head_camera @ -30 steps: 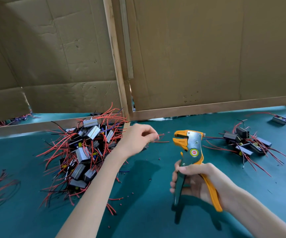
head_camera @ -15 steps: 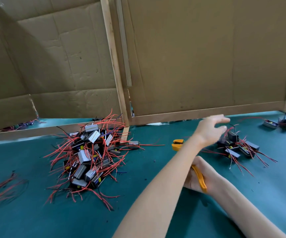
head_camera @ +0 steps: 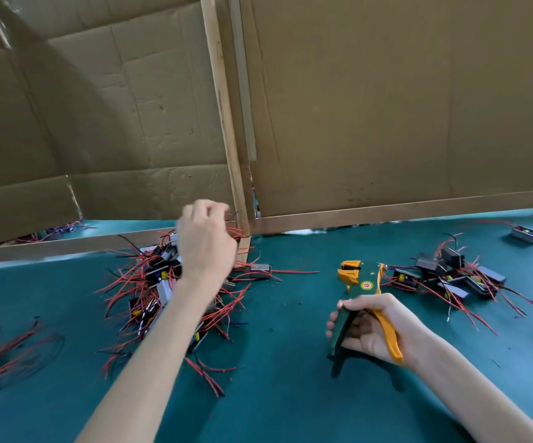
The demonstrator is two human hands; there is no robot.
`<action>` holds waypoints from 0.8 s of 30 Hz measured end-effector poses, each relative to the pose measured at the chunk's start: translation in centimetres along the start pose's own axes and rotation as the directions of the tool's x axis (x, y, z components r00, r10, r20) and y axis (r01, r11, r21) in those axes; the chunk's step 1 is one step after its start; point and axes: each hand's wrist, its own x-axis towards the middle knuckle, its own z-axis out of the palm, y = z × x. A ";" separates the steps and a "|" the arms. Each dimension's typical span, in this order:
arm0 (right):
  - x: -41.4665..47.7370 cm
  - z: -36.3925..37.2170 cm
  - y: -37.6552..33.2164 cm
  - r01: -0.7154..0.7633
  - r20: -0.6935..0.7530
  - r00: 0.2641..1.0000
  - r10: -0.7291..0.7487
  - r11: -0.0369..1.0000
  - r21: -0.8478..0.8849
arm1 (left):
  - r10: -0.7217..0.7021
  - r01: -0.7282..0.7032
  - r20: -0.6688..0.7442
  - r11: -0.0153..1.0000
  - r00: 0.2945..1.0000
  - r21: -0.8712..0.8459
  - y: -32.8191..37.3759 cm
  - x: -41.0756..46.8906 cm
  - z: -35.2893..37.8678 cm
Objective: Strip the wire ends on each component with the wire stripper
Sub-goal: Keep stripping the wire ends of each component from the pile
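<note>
My right hand [head_camera: 377, 327] grips the handles of the green and orange wire stripper [head_camera: 359, 282], whose jaws point away from me above the teal table [head_camera: 290, 394]. My left hand [head_camera: 206, 241], blurred, hovers with curled fingers over the far side of a big pile of small boxed components with red wires [head_camera: 150, 282]. Red and black wire ends stick out by its fingertips; whether it holds any is hidden. A smaller pile of components [head_camera: 450, 273] lies right of the stripper. One lone component [head_camera: 260, 269] lies between the piles.
Cardboard walls on a wooden frame [head_camera: 226, 155] close off the back of the table. More components [head_camera: 525, 233] sit at the far right. Loose red wires [head_camera: 9, 346] lie at the left edge. Tiny insulation scraps dot the cloth.
My left hand reached across to the right pile half a second ago and has swung back over the left pile. The stripper has stayed in my right hand.
</note>
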 end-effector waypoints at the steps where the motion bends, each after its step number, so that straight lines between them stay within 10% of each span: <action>1: -0.1 0.1 0.1 0.001 0.000 1.000 -0.001 1.000 -0.013 | -0.063 0.059 0.056 0.995 0.996 0.080 -1.2 1.1 -0.5; 5: -0.4 0.1 0.1 0.008 0.003 1.000 -0.008 0.999 -0.049 | -0.341 0.223 0.501 0.933 0.796 0.281 -4.3 4.1 -1.8; 11: -0.6 -0.1 0.1 0.028 -0.014 0.999 -0.028 0.999 -0.027 | -0.243 0.207 0.374 0.969 0.895 0.134 -3.8 4.1 -2.6; 16: -0.8 -0.3 0.1 0.063 -0.044 0.997 -0.062 0.998 0.022 | 0.068 -0.032 0.092 0.937 0.993 -0.347 -0.2 2.2 -3.2; 20: -1.1 -0.5 -0.2 0.136 -0.062 0.989 -0.131 0.988 0.072 | 0.332 -0.103 0.259 0.771 0.907 -0.629 3.0 -3.4 -0.3; 24: -1.4 -0.9 -0.7 0.188 -0.086 0.980 -0.181 0.978 0.093 | 0.267 0.120 0.475 0.760 0.838 -0.639 2.6 -8.5 3.7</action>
